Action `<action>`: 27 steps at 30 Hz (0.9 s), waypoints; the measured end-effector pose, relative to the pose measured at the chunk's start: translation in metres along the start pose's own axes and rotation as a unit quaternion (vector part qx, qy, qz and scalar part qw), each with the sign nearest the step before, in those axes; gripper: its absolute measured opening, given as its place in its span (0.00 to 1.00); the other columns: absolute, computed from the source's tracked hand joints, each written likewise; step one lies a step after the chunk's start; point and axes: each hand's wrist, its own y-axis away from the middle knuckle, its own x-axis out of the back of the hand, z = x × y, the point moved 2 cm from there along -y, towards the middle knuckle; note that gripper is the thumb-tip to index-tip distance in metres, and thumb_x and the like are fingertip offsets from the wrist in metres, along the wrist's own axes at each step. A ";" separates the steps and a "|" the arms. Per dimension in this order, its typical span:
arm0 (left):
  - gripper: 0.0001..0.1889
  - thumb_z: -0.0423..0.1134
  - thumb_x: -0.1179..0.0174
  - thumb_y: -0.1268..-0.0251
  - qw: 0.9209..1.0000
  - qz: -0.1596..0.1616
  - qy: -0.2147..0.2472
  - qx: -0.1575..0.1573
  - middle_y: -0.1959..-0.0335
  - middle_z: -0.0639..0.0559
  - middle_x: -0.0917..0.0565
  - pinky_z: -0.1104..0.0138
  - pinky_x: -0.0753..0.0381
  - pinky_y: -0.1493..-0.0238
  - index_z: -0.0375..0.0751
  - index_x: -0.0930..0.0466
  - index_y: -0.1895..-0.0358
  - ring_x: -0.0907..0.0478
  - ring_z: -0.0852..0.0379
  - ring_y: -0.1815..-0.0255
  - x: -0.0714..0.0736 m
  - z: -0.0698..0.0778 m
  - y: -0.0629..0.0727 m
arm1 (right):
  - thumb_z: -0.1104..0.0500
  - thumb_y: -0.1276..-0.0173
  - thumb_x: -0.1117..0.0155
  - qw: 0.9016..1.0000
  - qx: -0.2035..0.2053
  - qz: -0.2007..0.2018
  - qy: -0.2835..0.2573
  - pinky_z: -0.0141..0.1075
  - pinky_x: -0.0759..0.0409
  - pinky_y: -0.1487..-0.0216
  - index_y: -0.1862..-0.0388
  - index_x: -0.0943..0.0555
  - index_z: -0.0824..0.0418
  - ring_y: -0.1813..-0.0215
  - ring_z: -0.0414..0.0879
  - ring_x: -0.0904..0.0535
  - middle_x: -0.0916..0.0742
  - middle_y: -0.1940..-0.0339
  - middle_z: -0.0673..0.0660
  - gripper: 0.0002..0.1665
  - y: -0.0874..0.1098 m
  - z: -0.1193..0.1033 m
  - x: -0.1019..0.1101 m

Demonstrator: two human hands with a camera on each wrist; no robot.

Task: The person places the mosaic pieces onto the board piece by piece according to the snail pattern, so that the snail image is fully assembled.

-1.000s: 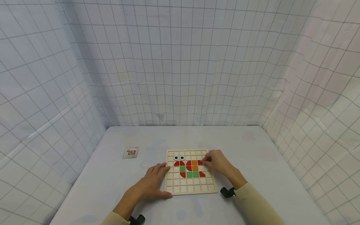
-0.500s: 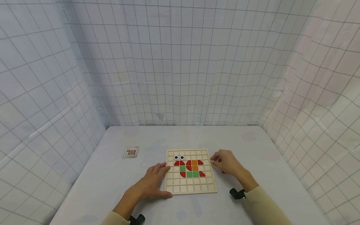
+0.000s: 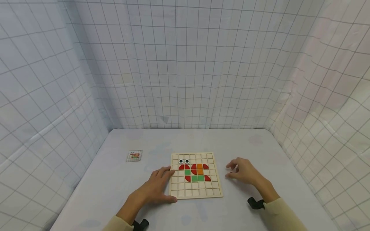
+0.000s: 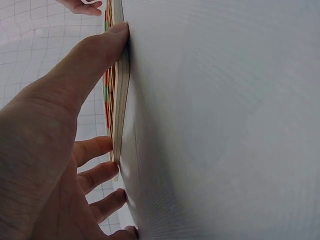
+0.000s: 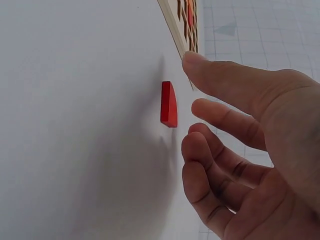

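A square wooden grid board [image 3: 192,193] lies on the white table. On it sit two eye tiles, green square tiles [image 3: 201,178], orange square tiles [image 3: 200,166] and several red rounded tiles [image 3: 194,169]. My left hand [image 3: 159,187] rests spread at the board's left side, with thumb and fingertips touching its edge, as the left wrist view also shows. To the right of the board, my right hand [image 3: 245,171] hovers with loosely bent fingers and nothing between them. In the right wrist view a loose red rounded tile [image 5: 169,106] lies on the table close to those fingertips; the hand hides it from the head view.
A small picture card [image 3: 134,156] printed with a red, orange and green figure on a grid lies at the back left of the table [image 3: 185,141]. Grid-patterned white curtains [image 3: 185,80] hang behind the table and on both sides.
My right hand has left the red tile at the figure's upper right and moved right, off the board, over the table. My left hand has stayed in place.
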 end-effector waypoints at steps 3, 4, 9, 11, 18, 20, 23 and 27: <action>0.62 0.67 0.12 0.42 1.000 0.003 0.000 -0.003 0.05 0.41 0.36 0.28 0.25 0.15 0.47 0.32 0.08 0.37 0.26 0.08 0.001 0.000 0.000 | 0.53 0.35 0.06 1.000 -0.003 0.002 0.006 0.32 0.18 0.60 0.52 0.07 0.60 0.59 0.42 0.19 0.12 0.60 0.51 0.20 0.005 0.004 0.001; 0.62 0.68 0.12 0.43 1.000 0.004 0.001 -0.004 0.05 0.41 0.36 0.28 0.25 0.16 0.46 0.32 0.09 0.37 0.26 0.08 0.002 0.000 0.000 | 0.54 0.35 0.06 1.000 -0.006 0.002 0.006 0.32 0.19 0.60 0.53 0.08 0.60 0.59 0.42 0.20 0.12 0.61 0.51 0.20 0.006 0.004 0.001; 0.63 0.67 0.11 0.43 1.000 0.007 0.008 -0.015 0.05 0.40 0.36 0.27 0.25 0.17 0.44 0.32 0.09 0.36 0.25 0.09 0.002 0.001 0.003 | 0.56 0.34 0.07 1.000 -0.024 -0.004 -0.001 0.32 0.20 0.59 0.56 0.09 0.59 0.59 0.43 0.20 0.14 0.63 0.50 0.17 0.010 0.006 0.000; 0.63 0.67 0.11 0.42 1.000 0.008 0.008 -0.018 0.05 0.40 0.36 0.27 0.25 0.16 0.44 0.32 0.09 0.36 0.26 0.09 0.002 0.001 0.003 | 0.58 0.32 0.08 1.000 -0.028 -0.006 0.000 0.32 0.20 0.58 0.56 0.09 0.58 0.58 0.42 0.20 0.13 0.63 0.49 0.14 0.010 0.007 -0.003; 0.63 0.67 0.11 0.43 1.000 0.009 0.009 -0.015 0.05 0.40 0.36 0.28 0.25 0.16 0.44 0.32 0.09 0.36 0.26 0.09 0.002 0.002 0.003 | 0.66 0.29 0.14 1.000 -0.002 -0.015 -0.002 0.31 0.18 0.56 0.51 0.06 0.55 0.58 0.40 0.20 0.10 0.56 0.47 0.12 0.010 0.008 -0.006; 0.63 0.67 0.11 0.43 1.000 0.009 0.009 -0.015 0.05 0.40 0.36 0.27 0.26 0.16 0.44 0.32 0.09 0.36 0.26 0.09 0.002 0.002 0.003 | 0.68 0.28 0.16 1.000 0.010 -0.016 -0.001 0.30 0.17 0.55 0.49 0.06 0.56 0.58 0.39 0.20 0.09 0.54 0.47 0.13 0.010 0.007 -0.006; 0.63 0.67 0.11 0.43 1.000 0.009 0.009 -0.016 0.05 0.39 0.36 0.27 0.25 0.16 0.44 0.32 0.09 0.36 0.25 0.09 0.001 0.002 0.003 | 0.71 0.28 0.20 1.000 0.013 -0.018 -0.009 0.30 0.17 0.55 0.44 0.07 0.58 0.58 0.39 0.19 0.09 0.52 0.49 0.17 0.009 0.006 -0.006; 0.63 0.67 0.11 0.42 1.000 0.009 0.007 -0.019 0.05 0.39 0.36 0.28 0.25 0.16 0.43 0.32 0.09 0.36 0.25 0.09 0.002 0.002 0.003 | 0.67 0.29 0.15 1.000 -0.017 -0.017 -0.020 0.30 0.17 0.57 0.43 0.09 0.60 0.58 0.41 0.19 0.10 0.53 0.51 0.18 0.008 0.005 -0.007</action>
